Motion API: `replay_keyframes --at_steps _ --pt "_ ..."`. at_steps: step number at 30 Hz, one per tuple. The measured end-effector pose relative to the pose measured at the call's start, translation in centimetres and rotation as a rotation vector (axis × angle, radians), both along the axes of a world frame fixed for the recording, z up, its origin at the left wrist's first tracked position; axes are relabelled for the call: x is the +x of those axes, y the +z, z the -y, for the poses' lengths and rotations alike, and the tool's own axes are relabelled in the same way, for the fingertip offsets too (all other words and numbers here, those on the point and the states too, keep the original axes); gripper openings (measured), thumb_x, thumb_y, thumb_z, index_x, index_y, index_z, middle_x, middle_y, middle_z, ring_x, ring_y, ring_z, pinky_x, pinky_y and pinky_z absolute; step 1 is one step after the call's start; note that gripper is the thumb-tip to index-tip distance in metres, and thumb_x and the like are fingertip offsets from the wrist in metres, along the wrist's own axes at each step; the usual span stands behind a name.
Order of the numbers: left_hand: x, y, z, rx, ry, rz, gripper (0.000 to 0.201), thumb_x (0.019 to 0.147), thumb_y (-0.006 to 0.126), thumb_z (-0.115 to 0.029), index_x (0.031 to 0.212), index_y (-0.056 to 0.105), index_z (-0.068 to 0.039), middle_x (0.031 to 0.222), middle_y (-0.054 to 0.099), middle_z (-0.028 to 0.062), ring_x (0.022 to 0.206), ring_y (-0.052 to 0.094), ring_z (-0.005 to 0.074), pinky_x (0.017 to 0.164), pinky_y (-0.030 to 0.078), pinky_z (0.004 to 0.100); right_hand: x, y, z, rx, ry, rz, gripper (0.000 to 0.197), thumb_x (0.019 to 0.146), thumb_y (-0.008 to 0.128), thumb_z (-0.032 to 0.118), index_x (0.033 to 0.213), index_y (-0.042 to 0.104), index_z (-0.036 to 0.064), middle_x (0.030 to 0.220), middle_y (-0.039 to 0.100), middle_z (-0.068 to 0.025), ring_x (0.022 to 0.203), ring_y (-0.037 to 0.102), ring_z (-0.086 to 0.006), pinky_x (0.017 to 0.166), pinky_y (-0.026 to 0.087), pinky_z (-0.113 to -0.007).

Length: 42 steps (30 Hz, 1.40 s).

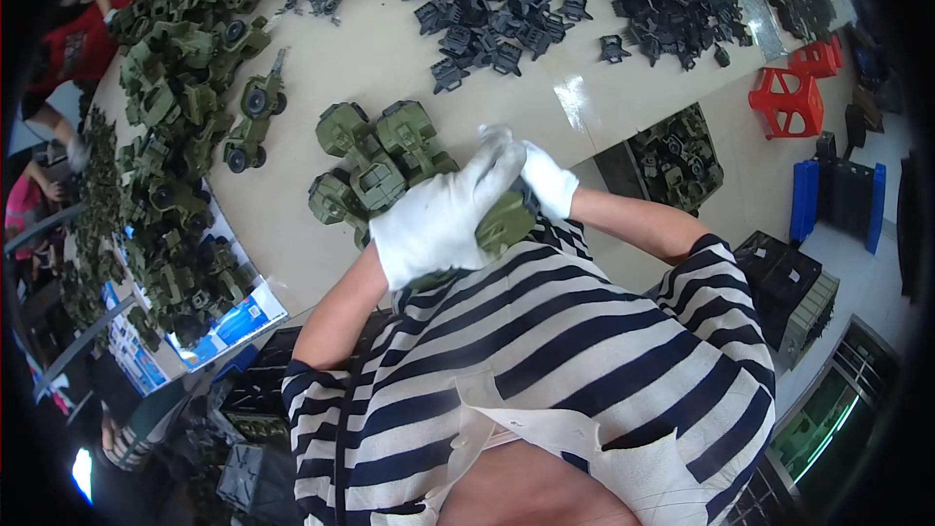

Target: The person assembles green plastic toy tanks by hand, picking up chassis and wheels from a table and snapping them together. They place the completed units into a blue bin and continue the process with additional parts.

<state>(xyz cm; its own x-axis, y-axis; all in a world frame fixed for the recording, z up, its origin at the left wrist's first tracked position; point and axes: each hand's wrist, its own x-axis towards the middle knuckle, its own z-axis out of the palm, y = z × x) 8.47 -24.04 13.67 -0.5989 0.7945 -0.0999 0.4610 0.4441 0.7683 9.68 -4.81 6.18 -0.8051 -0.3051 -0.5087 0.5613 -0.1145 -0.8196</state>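
Close to my striped shirt, a green toy vehicle body (506, 222) is held in my left hand (438, 219), which wears a white glove and is closed around it. My right hand (548, 180), gloved too, meets the left hand's fingertips above that body. Its fingers are bent, and what they grip is hidden. Just left of my hands, several green toy vehicles (375, 183) stand grouped on the pale table (302, 224). Farther left, one green vehicle with black wheels and a long grey part (255, 109) lies by itself.
Heaped dark plastic parts (545, 0) cover the far table. Green vehicles (166, 97) pile up along the left, partly on a blue-and-white carton (234, 326). A crate of green pieces (677, 161) sits beyond my right arm, with red stools (785, 102) farther off. Other people work at the left.
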Motion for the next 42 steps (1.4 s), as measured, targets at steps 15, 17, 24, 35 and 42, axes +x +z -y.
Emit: replay_keyframes --at_steps 15,17,24,35,42 --pt "-8.4 -8.1 8.5 -0.029 0.834 -0.050 0.058 0.087 0.073 -0.031 0.132 0.057 0.000 0.113 0.069 0.0120 0.096 0.065 0.0187 0.088 0.051 0.0316 -6.9 -6.7 -1.3 0.099 0.027 0.137 0.087 0.087 0.077 0.027 0.153 0.027 0.0005 0.134 0.059 -0.0121 0.123 0.056 -0.0164 0.102 0.045 -0.030" --pt "-11.1 -11.7 16.9 -0.491 1.071 -0.483 0.051 0.082 0.072 -0.040 0.118 0.063 -0.005 0.122 0.065 0.0162 0.114 0.062 0.0305 0.101 0.045 0.0415 -6.5 -7.2 0.3 0.215 0.030 0.125 0.089 0.087 0.078 0.029 0.154 0.027 -0.0008 0.138 0.058 -0.0135 0.125 0.055 -0.0176 0.104 0.043 -0.029" --pt "-11.2 -14.3 26.3 -0.976 1.059 -0.347 0.031 0.080 0.067 -0.021 0.109 0.059 -0.015 0.109 0.063 0.0115 0.118 0.057 0.0269 0.108 0.035 0.0499 -7.9 -6.6 1.0 0.819 0.095 -0.346 0.047 0.094 0.062 0.037 0.132 0.060 0.0091 0.132 0.061 -0.0168 0.116 0.061 -0.0344 0.100 0.048 -0.039" --pt "1.7 -20.4 25.8 -0.465 1.278 -0.346 0.055 0.092 0.064 -0.033 0.138 0.045 -0.010 0.139 0.052 0.0082 0.129 0.049 0.0265 0.112 0.035 0.0447 -16.9 -10.3 6.1 1.440 0.771 -1.065 0.015 0.082 0.059 0.010 0.091 0.071 0.0084 0.087 0.072 -0.0142 0.082 0.071 -0.0348 0.069 0.056 -0.046" --pt "-9.0 -14.7 20.4 0.432 2.197 0.551 0.096 0.075 0.080 -0.058 0.138 0.042 0.004 0.138 0.054 0.0140 0.121 0.056 0.0283 0.104 0.046 0.0449 -17.4 -7.9 6.6 1.363 0.449 -1.042 0.014 0.085 0.055 0.015 0.084 0.068 0.0102 0.089 0.071 -0.0160 0.081 0.070 -0.0357 0.069 0.055 -0.048"
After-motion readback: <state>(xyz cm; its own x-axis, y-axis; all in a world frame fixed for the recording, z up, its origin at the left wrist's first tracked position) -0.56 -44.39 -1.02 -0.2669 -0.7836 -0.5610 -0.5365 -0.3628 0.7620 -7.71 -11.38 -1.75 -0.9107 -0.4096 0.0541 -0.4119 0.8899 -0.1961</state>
